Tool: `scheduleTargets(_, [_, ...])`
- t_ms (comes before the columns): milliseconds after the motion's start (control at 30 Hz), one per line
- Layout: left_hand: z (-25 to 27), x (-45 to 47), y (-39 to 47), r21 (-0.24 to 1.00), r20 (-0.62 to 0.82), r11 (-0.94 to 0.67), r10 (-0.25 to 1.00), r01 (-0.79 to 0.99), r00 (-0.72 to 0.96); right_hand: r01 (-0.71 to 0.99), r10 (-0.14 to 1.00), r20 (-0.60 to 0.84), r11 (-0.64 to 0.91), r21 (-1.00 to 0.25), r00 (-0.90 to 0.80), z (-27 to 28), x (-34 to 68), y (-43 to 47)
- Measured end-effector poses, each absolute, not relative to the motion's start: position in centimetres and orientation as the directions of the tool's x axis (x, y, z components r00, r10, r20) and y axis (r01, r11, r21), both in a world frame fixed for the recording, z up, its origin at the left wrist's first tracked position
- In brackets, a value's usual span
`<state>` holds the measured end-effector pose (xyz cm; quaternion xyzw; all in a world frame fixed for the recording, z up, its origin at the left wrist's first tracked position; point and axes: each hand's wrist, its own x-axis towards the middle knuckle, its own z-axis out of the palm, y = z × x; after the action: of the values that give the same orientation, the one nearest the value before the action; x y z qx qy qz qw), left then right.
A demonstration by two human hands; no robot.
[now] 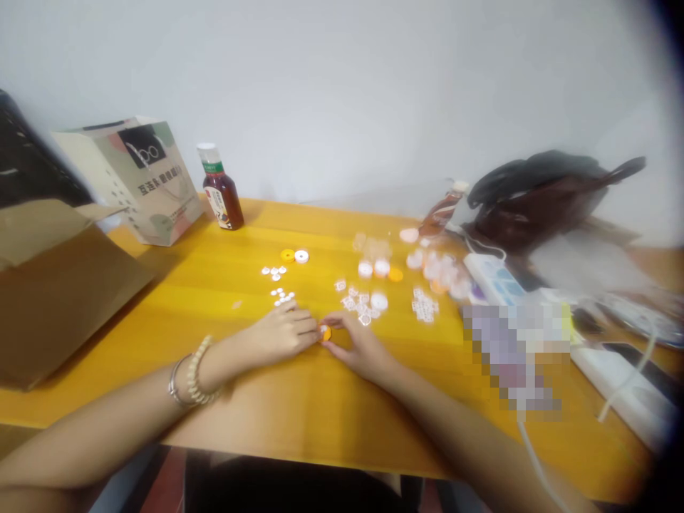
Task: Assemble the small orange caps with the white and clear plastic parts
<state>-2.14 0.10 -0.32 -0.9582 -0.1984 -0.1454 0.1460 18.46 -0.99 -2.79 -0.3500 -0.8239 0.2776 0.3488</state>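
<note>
The right hand point(363, 349) pinches a small orange disc point(325, 333) between thumb and forefinger, while the left hand point(291, 331) grips its other side with the fingertips. The disc is thus between the two hands; blur hides any finer parts on it. Work on it looks under way, not finished. Just beyond the left hand lie loose white pieces point(276, 271), with a yellow disc point(287, 256) and white disc point(302, 256) touching or nearly so farther off. Clear pieces point(363, 308) lie beyond the right hand, so plenty seems left.
</note>
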Motion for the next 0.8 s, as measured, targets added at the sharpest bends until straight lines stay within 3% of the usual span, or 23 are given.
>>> scheduleTargets(167, [0.1,-2.3,0.0,-0.159,0.331,-0.881,0.377,0.445,0.865,0.388,0.778,0.369,0.59,-0.708,-0.509,-2.7,18.5,-1.0])
scheduleTargets(467, [0.5,-3.0,0.5,0.165,0.294,-0.889,0.458,0.427,0.839,0.379,0.788,0.352,0.569,-0.729,-0.506,-2.7,18.5,-1.0])
scheduleTargets(667, [1.0,-2.9,0.1,0.129,0.279,-0.902,0.431,0.411,0.858,0.376,0.793,0.348,0.561,-0.737,-0.5,-2.9,18.5,-0.9])
scheduleTargets(800, [1.0,-2.6,-0.2,0.026,0.271,-0.908,0.409,0.418,0.872,0.374,0.79,0.353,0.566,-0.735,-0.501,-3.1,18.5,-0.9])
